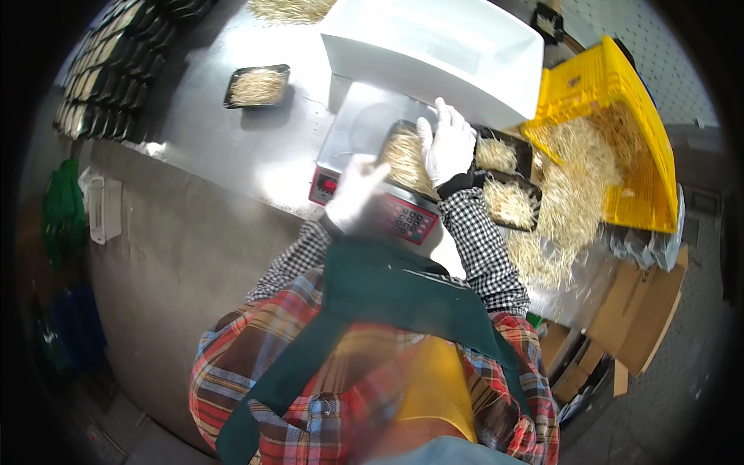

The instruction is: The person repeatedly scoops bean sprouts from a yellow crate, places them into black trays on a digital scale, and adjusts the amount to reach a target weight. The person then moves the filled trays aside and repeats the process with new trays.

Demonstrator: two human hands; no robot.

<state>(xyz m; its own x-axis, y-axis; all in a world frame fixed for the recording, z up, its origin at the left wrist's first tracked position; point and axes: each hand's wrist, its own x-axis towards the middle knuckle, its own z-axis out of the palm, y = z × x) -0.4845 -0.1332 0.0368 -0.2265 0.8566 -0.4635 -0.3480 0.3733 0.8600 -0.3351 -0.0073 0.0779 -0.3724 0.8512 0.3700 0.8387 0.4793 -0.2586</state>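
A black plastic tray filled with thin pale strands (405,157), perhaps sprouts or enoki mushrooms, lies on the metal pan of a red digital scale (361,113). My left hand (356,195), in a white glove, is blurred at the near left side of this tray. Whether its fingers grip the rim cannot be told. Along the tray's right side is my right hand (449,144), also gloved, with its fingers extended and its thumb apart by the strands. The scale's lit display (329,185) and keypad (407,218) face me.
Two more filled trays, one farther (495,156) and one nearer (510,201), sit right of the scale. Loose strands (572,186) spill from a tipped yellow crate (639,203). A white bin (430,75) stands behind. Leftward are a single filled tray (257,87) and stacked trays (110,81).
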